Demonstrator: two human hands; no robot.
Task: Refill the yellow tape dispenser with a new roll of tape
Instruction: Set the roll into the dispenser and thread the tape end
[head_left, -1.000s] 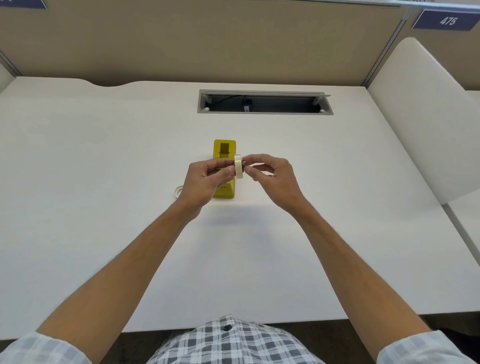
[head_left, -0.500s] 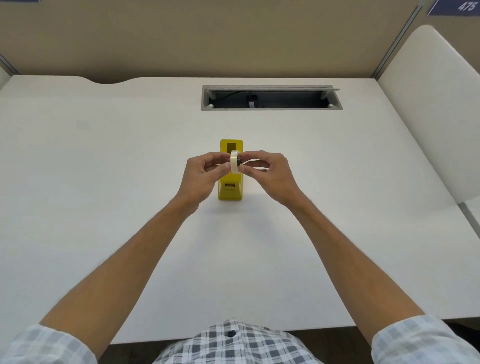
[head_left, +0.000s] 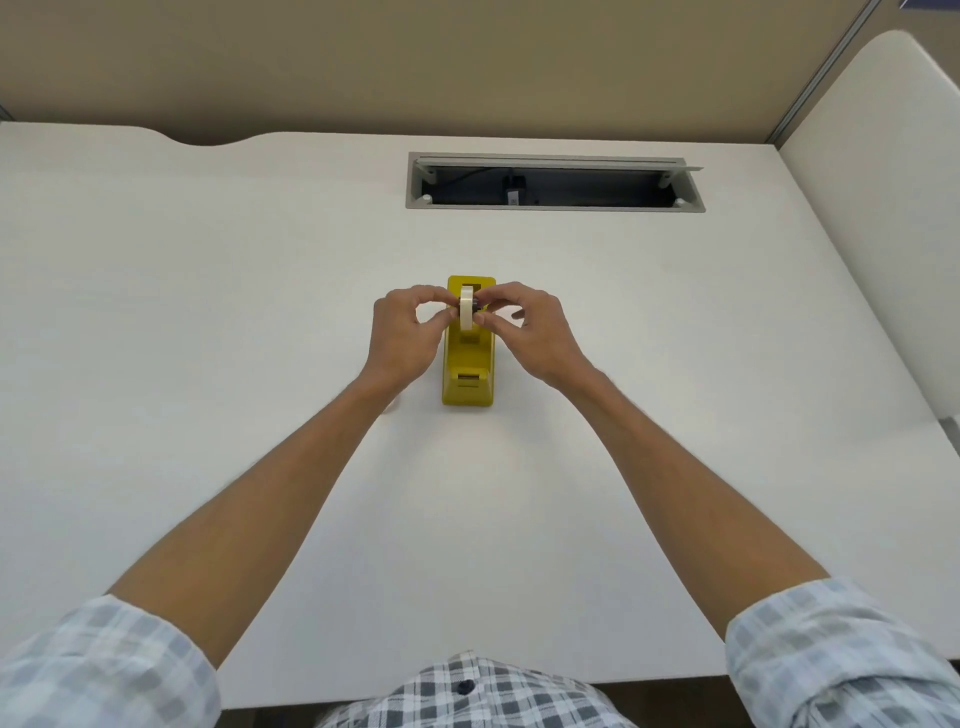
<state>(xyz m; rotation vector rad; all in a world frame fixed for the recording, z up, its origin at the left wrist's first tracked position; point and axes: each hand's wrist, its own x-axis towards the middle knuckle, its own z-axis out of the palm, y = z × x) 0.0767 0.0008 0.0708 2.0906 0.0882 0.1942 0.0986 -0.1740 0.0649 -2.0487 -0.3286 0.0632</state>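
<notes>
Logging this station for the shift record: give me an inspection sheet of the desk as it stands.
Surface: white desk, no marks seen.
Job's things: yellow tape dispenser upright at centre; tape roll on a dark core held over its slot.
Clutter: small pale object beside left forearm, unclear.
Grippers: left hand and right hand pinch the roll from either side.
Cables: dark cable in open cable tray.
Surroundings: beige partition, white divider.

Person wears a checked shirt (head_left: 467, 696) in white, grey and pale blue, with a dark button (head_left: 464, 687) at the front and both sleeves (head_left: 841, 660) rolled up, leaving forearms and hands (head_left: 402, 338) bare.
</notes>
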